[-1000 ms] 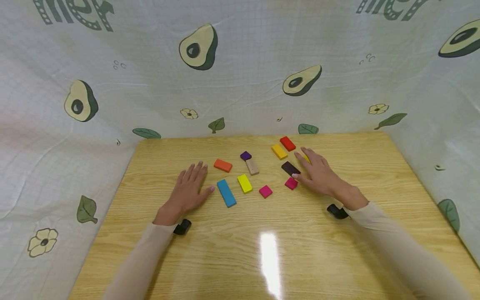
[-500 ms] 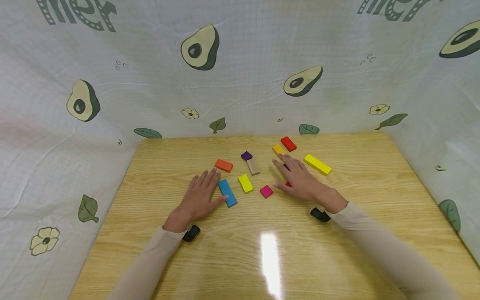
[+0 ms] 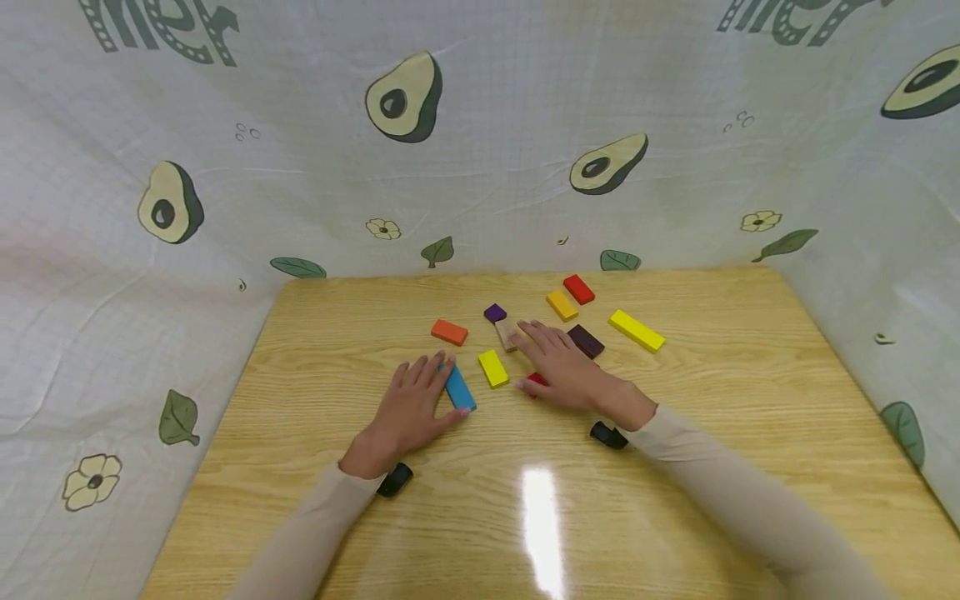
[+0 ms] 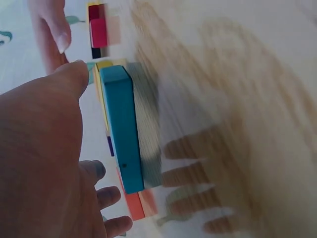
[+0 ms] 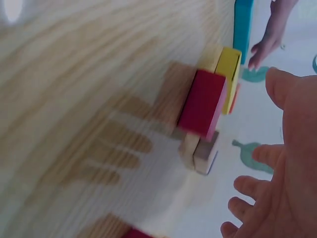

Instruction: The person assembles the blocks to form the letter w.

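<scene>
My left hand [image 3: 408, 412] is spread beside the blue block [image 3: 459, 390], with the thumb near its front end and the fingertips near its back end. In the left wrist view a gap shows between that hand and the blue block [image 4: 121, 129]. Just above a pink block [image 3: 536, 380] my right hand [image 3: 566, 371] hovers, fingers extended and holding nothing. Its fingertips partly cover a plain wooden block [image 3: 503, 335] in the head view. A short yellow block [image 3: 493, 368] lies between the hands. The right wrist view shows the pink block [image 5: 203, 104] apart from the palm.
An orange block [image 3: 449, 332] and a small purple block [image 3: 495, 313] lie farther back. Toward the right are a dark block [image 3: 586, 342], an amber block [image 3: 562, 305], a red block [image 3: 579, 289] and a long yellow block [image 3: 636, 331]. A patterned cloth [image 3: 510, 167] stands behind the wooden table [image 3: 465, 517].
My right hand has swept left from the long yellow block, past the dark block, to the nearer pink block. The left hand has shifted right and slightly nearer, over to the blue block.
</scene>
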Available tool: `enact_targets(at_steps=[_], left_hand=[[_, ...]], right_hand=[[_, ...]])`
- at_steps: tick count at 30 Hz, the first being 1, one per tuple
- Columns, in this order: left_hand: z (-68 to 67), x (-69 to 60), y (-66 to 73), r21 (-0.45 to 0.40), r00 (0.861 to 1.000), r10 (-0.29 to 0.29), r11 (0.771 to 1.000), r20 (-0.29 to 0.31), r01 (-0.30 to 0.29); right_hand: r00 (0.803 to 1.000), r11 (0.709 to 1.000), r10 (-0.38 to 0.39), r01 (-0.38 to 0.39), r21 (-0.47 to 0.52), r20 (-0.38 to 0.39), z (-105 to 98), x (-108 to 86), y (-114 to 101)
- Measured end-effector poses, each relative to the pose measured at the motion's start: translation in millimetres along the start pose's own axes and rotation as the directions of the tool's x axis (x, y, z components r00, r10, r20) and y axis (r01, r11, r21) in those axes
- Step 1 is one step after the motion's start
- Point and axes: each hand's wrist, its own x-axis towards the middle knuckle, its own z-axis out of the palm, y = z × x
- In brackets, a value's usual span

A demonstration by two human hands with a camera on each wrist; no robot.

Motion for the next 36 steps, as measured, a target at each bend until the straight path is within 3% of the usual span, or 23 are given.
enact_targets(at_steps=[12, 27, 31, 36], left_hand=[[6.5, 2.5, 5.8, 0.046, 1.000, 0.000, 0.999, -0.005, 0.000], [8.3, 3.8, 8.8, 0.103, 0.995, 0.027, 0.995, -0.096, -0.017], [9.1, 4.4, 8.4, 0.107, 0.992, 0.036, 0.994, -0.125, -0.022], [8.5, 5.1, 8.4, 0.097, 0.992, 0.032, 0.995, -0.120, -0.020]], right_hand=[[0.997, 0.998, -0.067, 0.068, -0.012, 0.035, 11.1, 16.0, -14.0], [0.991, 0.993, -0.100, 0.105, -0.058, 0.093, 15.7, 24.4, -20.0], [0.990, 0.988, -0.113, 0.121, -0.092, 0.088, 15.0, 25.4, -20.1], [0.990, 0.983, -0.130, 0.137, -0.125, 0.060, 15.0, 27.0, -19.2]])
